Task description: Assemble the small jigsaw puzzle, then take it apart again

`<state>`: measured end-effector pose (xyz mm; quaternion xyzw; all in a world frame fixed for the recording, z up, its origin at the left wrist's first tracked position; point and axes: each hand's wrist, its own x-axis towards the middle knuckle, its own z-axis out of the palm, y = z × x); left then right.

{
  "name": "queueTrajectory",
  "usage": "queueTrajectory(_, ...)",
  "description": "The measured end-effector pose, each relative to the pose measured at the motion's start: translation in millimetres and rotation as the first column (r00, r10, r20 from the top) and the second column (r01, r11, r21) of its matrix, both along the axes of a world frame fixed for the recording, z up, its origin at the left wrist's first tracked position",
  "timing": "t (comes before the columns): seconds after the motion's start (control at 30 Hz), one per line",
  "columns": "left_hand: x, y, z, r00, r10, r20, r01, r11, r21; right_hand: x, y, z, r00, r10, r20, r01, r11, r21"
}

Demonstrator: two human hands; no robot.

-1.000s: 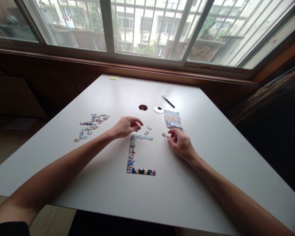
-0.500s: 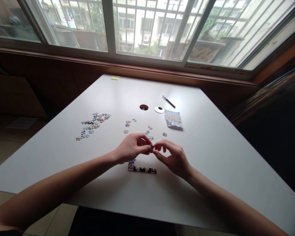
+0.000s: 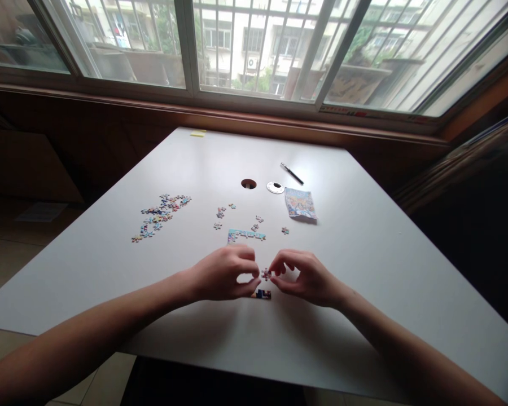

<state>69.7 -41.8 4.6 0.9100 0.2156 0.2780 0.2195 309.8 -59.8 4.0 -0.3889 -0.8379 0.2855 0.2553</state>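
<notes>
My left hand (image 3: pixel 224 275) and my right hand (image 3: pixel 307 276) meet low over the white table (image 3: pixel 364 270), fingertips pinched together on one small puzzle piece (image 3: pixel 266 274). They hover just above the right end of the bottom strip of the partly built puzzle frame (image 3: pixel 245 234), whose top strip shows beyond my fingers. My hands hide most of the frame's left side and bottom edge. A few loose pieces (image 3: pixel 221 213) lie beyond the frame, and one more (image 3: pixel 285 230) sits to the right.
A larger heap of puzzle pieces (image 3: pixel 158 215) lies at the left. Farther back are a cable hole (image 3: pixel 248 184), its round cover (image 3: pixel 275 188), a printed puzzle bag (image 3: pixel 299 203), a pen (image 3: pixel 292 173) and a yellow note (image 3: pixel 197 133). Windows run behind the table.
My hands came together from the loose pieces, then moved down and nearer to me, carrying a piece to the frame's bottom right end.
</notes>
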Motion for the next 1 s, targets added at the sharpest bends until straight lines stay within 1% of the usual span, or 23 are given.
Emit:
queueTrajectory(0.03,-1.6,-1.6,-0.9,0.994,-0.091,-0.062,0.096,0.991,0.09,1.7,0.1,0.8,0.999,0.034,0.018,-0.034,0.998,-0.046)
queueTrajectory(0.07,-2.7,-3.0,-2.2,0.98,-0.159,-0.123,0.177,0.972,0.153,2.8,0.1,1.2,0.998,0.06,0.033,-0.057,0.995,-0.079)
queueTrajectory(0.1,-3.3,-4.2,-3.8,0.965,-0.196,-0.174,0.229,0.953,0.199,3.4,-0.1,1.1,0.996,0.078,0.049,-0.073,0.992,-0.103)
queueTrajectory(0.2,-3.0,-6.6,-9.0,0.941,-0.211,-0.263,0.282,0.92,0.271,3.2,-0.8,-1.2,0.992,0.099,0.077,-0.089,0.988,-0.13)
queueTrajectory(0.33,-2.2,-7.4,-12.4,0.932,-0.208,-0.297,0.29,0.92,0.264,2.5,0.0,-4.4,0.989,0.103,0.102,-0.09,0.987,-0.13)
queueTrajectory(0.6,-3.2,-8.8,-10.0,0.912,-0.201,-0.358,0.294,0.928,0.228,3.2,0.9,-6.1,0.982,0.105,0.16,-0.082,0.986,-0.142)
queueTrajectory(0.83,-3.1,-8.8,-8.4,0.916,-0.194,-0.351,0.293,0.922,0.254,3.8,-0.6,1.8,0.979,0.126,0.163,-0.096,0.979,-0.181)
queueTrajectory(0.9,-3.2,-9.0,-8.7,0.916,-0.188,-0.354,0.29,0.92,0.262,3.2,-0.8,2.5,0.98,0.111,0.164,-0.078,0.978,-0.194)
queueTrajectory(1.0,-3.4,-9.7,-9.9,0.917,-0.177,-0.358,0.285,0.917,0.277,1.0,-0.6,-2.1,0.988,0.045,0.148,-0.015,0.981,-0.195)
